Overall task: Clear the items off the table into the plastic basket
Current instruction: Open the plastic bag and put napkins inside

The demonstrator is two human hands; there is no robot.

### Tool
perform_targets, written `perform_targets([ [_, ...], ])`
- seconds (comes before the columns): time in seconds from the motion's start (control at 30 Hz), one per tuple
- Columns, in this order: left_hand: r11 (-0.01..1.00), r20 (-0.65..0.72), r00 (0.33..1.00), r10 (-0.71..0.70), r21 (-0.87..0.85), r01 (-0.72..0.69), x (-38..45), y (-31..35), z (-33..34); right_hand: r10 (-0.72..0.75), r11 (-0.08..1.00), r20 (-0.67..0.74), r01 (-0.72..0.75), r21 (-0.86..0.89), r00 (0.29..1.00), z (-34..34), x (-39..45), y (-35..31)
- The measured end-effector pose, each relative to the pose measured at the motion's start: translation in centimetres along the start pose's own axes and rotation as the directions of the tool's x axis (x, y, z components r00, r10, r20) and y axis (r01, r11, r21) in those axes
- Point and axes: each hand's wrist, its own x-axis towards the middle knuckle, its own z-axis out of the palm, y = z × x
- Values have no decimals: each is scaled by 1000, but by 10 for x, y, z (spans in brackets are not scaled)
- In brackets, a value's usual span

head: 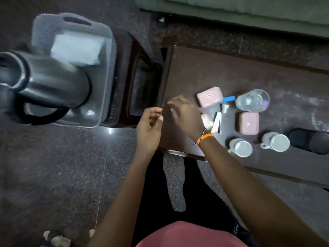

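A grey plastic basket (pixel 106 50) stands on a dark stool at the left, holding a tall metal jug (pixel 49 81) and a white box (pixel 76 49). On the brown table (pixel 213 72) lie two pink cases (pixel 209 96) (pixel 248 123), a clear glass (pixel 252 100), two white mugs (pixel 240 147) (pixel 275 141), a blue strip (pixel 228 98), a small tube (pixel 217 122) and a pink lump (pixel 207 120). My left hand (pixel 148 129) hovers at the table's left edge, fingers curled loosely, holding nothing. My right hand (pixel 185 114) floats open over the table just left of the items.
A dark stool (pixel 140 86) sits between the basket and the table. A black double-round object (pixel 309 140) lies at the table's right. A sofa edge (pixel 231 11) runs along the top. The floor is dark speckled stone; a foot shows at bottom left.
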Motion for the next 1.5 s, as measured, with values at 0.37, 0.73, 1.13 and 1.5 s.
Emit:
perform_targets([
  [0.37, 991, -195, 973, -122, -85, 107, 70, -43, -161, -211, 847, 201, 281, -451, 957, 115, 139, -156],
  [0.73, 958, -4, 976, -217, -193, 212, 83, -61, -211, -24, 808, 354, 227, -544, 935, 142, 223, -181],
  [1.13, 827, 140, 943, -302, -454, 332, 78, 9, -195, 324, 517, -83, -103, 850, 942, 61, 82, -180],
  [1.5, 913, 115, 989, -97, -385, 135, -1, 41, -74, 279, 871, -225, -147, 469, 934, -22, -45, -95],
])
